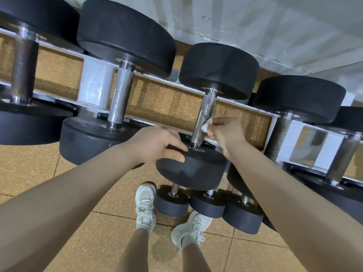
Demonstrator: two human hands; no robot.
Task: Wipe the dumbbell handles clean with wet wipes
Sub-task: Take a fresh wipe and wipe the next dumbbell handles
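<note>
A black dumbbell lies across the white rack, its knurled steel handle [204, 116] running away from me. My left hand [157, 143] grips the rim of its near black head [194, 169], thumb on the side and fingers over the top face. My right hand [225, 132], blurred, pinches a small white wet wipe [207, 125] against the right side of the handle, about halfway down. Most of the wipe is hidden inside my fingers.
Larger dumbbells [121, 93] sit left and right on the white rack rails [94, 85]. Three small dumbbells [208, 205] rest on a lower tier by my shoes [146, 207]. A pale wall [275, 26] runs behind the rack. The floor is tan speckled rubber tile.
</note>
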